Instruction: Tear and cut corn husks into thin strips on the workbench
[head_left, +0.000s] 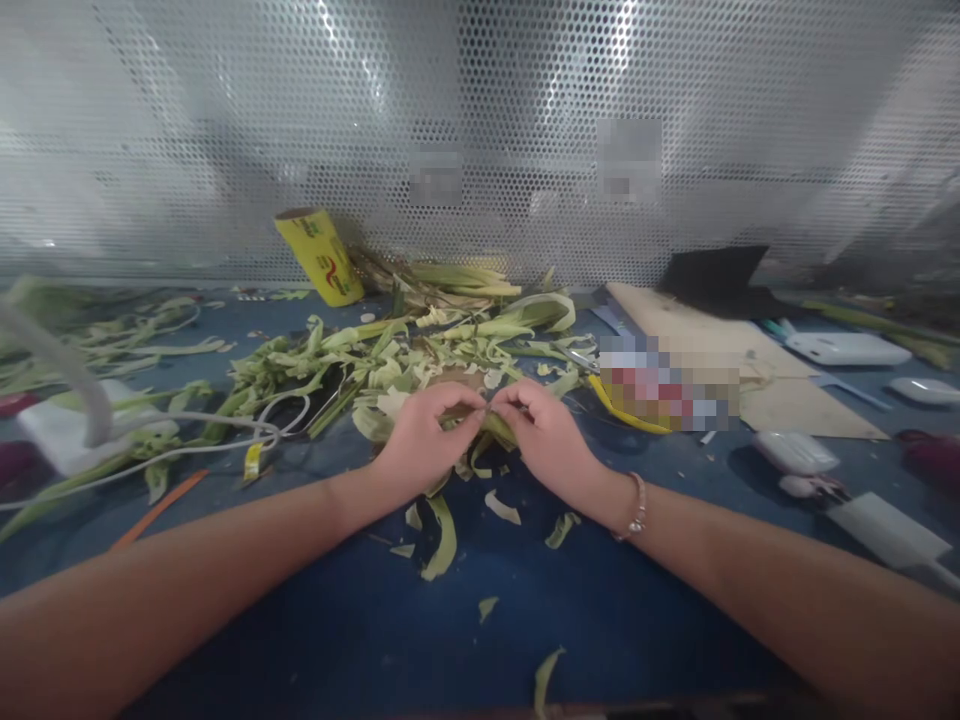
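Observation:
My left hand [429,430] and my right hand [553,440] meet at the middle of the blue table, fingertips nearly touching. Both are closed in a pinch on a piece of green leaf [496,430], partly hidden behind the fingers. Right behind them spreads a heap of pale green leaf strips and stalks [405,355]. Below my hands lie a curled leaf strip [442,540], a pale scrap [502,507] and other torn bits. A beaded bracelet [637,505] circles my right wrist.
A yellow tube [321,258] leans at the back by a perforated metal wall [480,120]. Grey cable [217,420] and an orange strip [159,508] lie to the left. Cardboard sheets [675,320], a white phone-like object [847,350] and a white earbud-like case [796,452] lie right.

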